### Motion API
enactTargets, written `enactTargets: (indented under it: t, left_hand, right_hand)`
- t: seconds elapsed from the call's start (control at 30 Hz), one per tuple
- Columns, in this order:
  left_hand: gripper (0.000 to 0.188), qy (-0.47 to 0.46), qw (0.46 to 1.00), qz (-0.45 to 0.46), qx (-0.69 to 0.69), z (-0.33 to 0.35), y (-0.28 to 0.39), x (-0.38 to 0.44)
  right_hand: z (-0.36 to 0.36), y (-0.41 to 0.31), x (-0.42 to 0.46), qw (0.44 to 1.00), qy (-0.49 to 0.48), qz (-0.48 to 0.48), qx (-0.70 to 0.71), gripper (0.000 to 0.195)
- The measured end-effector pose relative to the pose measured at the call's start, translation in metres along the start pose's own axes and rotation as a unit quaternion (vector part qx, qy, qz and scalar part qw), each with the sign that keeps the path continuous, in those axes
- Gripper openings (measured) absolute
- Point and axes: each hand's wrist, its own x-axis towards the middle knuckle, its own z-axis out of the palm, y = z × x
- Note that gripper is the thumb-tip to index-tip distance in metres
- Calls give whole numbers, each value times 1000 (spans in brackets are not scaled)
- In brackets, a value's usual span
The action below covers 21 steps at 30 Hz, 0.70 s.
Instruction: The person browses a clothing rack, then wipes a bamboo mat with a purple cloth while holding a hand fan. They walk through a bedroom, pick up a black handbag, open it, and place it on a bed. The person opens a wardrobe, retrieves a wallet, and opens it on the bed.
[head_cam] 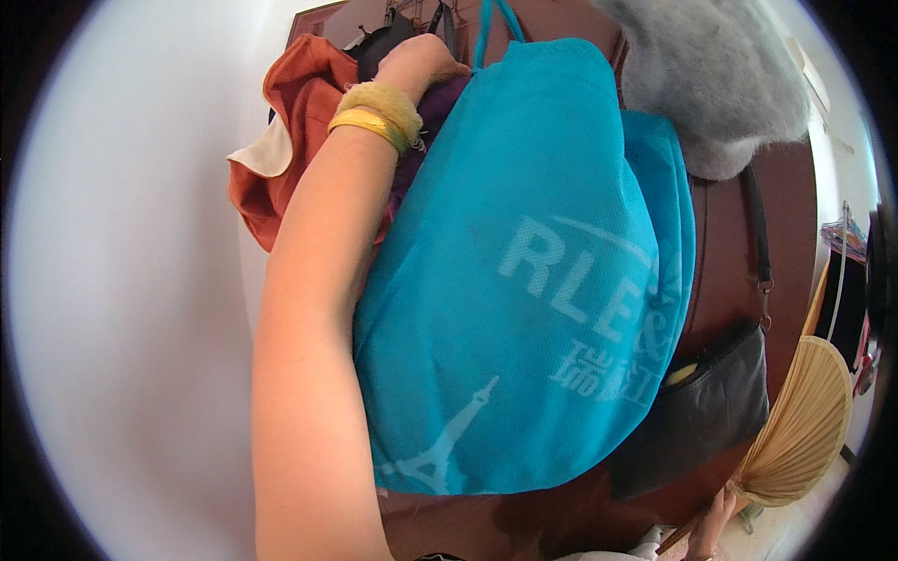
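Note:
My left hand is raised beside the upper edge of a blue fabric bag that hangs by its thin straps and bears printed writing. Its fingers curl over a dark purple cloth; their tips are hidden, so I cannot tell what they hold. Yellow bands circle that wrist. At the lower right, my right hand grips the handle of a pleated palm-leaf fan. An orange-red cloth with a pale lining hangs left of my left hand.
Behind the bags is a dark red-brown door. A grey fuzzy item hangs at the upper right. Below it hangs a black bag on a strap. A white wall fills the left. Clothes hangers show at far right.

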Motion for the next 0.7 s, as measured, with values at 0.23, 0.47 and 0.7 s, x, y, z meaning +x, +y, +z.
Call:
enactTargets:
  t: [0.23,0.47,0.7]
  left_hand:
    - [39,4,996,-72,-55,-15,15,-36]
    - [38,53,991,-82,-90,-19,13,-20]
    - [46,183,982,17,-37,-35,-28,34]
  right_hand:
    - [-14,10,9,1000,-16,6,25,34]
    - [-12,21,12,995,54,-30,-78,32]
    - [0,8,2,998,11,57,27,33]
